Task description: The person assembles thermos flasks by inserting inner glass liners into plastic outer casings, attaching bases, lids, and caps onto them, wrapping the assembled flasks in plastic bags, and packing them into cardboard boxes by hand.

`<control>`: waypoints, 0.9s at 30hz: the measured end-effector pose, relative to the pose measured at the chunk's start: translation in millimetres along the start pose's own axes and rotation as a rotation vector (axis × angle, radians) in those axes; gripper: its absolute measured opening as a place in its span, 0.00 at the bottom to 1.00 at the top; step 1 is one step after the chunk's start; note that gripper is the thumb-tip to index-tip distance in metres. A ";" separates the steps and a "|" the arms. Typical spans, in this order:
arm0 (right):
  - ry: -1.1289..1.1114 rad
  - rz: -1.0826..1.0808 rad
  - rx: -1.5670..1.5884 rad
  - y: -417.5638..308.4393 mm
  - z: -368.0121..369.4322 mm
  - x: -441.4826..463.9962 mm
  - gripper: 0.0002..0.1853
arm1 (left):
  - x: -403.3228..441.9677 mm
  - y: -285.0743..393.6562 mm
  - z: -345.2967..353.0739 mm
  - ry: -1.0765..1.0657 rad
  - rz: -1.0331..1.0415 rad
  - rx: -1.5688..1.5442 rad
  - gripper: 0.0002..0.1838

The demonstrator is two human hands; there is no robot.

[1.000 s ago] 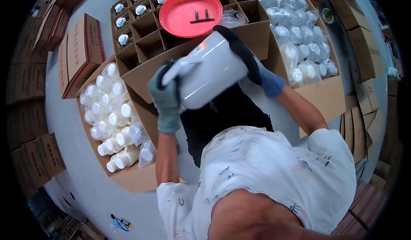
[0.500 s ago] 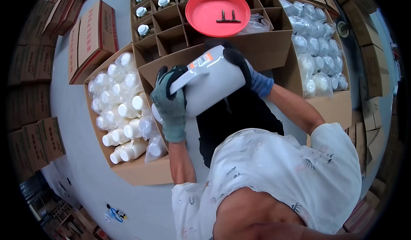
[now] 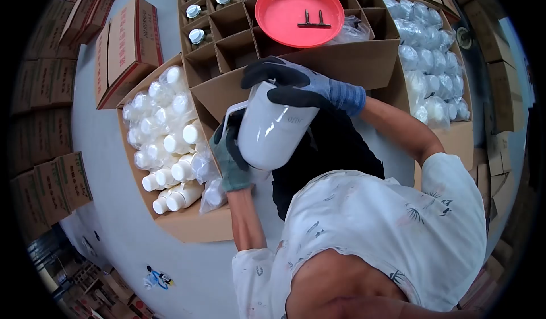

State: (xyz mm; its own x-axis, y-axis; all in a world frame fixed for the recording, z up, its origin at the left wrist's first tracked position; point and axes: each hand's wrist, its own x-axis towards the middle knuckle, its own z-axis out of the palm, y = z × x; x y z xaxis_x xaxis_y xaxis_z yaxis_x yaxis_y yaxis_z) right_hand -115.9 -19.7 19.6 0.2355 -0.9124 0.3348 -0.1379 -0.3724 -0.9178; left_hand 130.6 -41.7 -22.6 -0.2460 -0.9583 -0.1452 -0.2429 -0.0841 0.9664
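Observation:
Held between both gloved hands is a glossy white plastic jug (image 3: 272,128), tilted, with its handle on the left and faint markings on its side. My left hand (image 3: 230,158), in a grey-green glove with black fingers, grips it from the left near the handle; part of that hand is behind the jug. Around its upper right end curl the fingers of my right hand (image 3: 296,87), in a blue-grey glove with black fingers. Just beyond the hands stands a divided carton (image 3: 239,83), with a red round tray (image 3: 284,26) on top bearing a dark metal piece (image 3: 314,25) with two prongs.
White-capped bottles (image 3: 197,35) sit in several carton compartments. To the left, an open box (image 3: 193,228) holds white bottles (image 3: 183,170), many in clear plastic. Another box (image 3: 446,142) with wrapped bottles (image 3: 438,85) stands right. A closed carton (image 3: 128,48) and stacked cartons (image 3: 45,194) are farther left.
The jug has turned in my hands, so its orange label no longer shows. My right hand has moved left, over the jug's upper end. My left hand sits slightly lower.

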 end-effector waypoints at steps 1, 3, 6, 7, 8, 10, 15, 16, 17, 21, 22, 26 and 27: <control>0.027 -0.037 -0.085 1.0 1.5 0.8 0.23 | -5.4 23.4 2.7 -0.020 0.026 0.052 0.13; 0.016 0.014 -0.165 -3.8 -0.4 5.2 0.22 | -0.3 5.5 1.9 0.004 0.194 0.206 0.13; -0.061 0.038 -0.053 3.1 -2.9 11.6 0.23 | 2.3 -16.7 -2.4 -0.047 0.200 0.177 0.13; -0.111 -0.039 0.055 14.2 -8.8 15.1 0.24 | 2.2 -25.0 -4.7 -0.078 0.161 0.124 0.13; -0.164 -0.118 0.163 25.1 -13.2 18.4 0.25 | 3.5 -44.1 -9.4 -0.153 0.052 0.069 0.13; -0.253 0.059 0.262 25.7 -13.1 22.9 0.29 | 12.9 -93.7 -20.4 -0.301 -0.160 -0.044 0.13; -0.234 0.009 -0.106 2.5 -4.2 8.9 0.31 | 2.1 -65.7 -6.7 -0.278 0.241 0.405 0.18; -0.228 -0.016 -0.109 -1.2 -3.7 5.4 0.30 | 1.0 -53.7 -4.7 -0.245 0.186 0.327 0.17; -0.178 -0.119 -0.101 -3.6 -5.6 5.7 0.30 | -0.2 -45.6 -3.2 -0.212 0.128 0.250 0.17; 0.058 0.235 -0.357 39.6 -52.5 25.5 0.31 | 12.6 -47.5 -10.1 -0.168 -0.009 -0.133 0.15; 0.143 0.273 -0.709 62.1 -89.0 28.4 0.31 | 16.5 -52.2 -12.5 -0.172 -0.020 -0.143 0.16; -0.176 0.405 -1.470 143.5 -151.2 2.4 0.27 | 22.2 -62.6 -9.1 -0.152 -0.201 -0.375 0.18; -0.239 0.438 -1.477 127.2 -147.8 6.5 0.24 | 24.9 -65.7 -7.5 -0.146 -0.235 -0.432 0.18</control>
State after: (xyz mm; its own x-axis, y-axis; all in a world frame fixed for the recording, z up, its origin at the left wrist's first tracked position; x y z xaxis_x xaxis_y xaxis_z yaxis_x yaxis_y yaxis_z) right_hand -274.1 -98.1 -63.4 0.0472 -0.9968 -0.0651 -0.9895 -0.0556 0.1336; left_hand 147.5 -62.2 -88.1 -0.3676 -0.8545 -0.3670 0.0954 -0.4272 0.8991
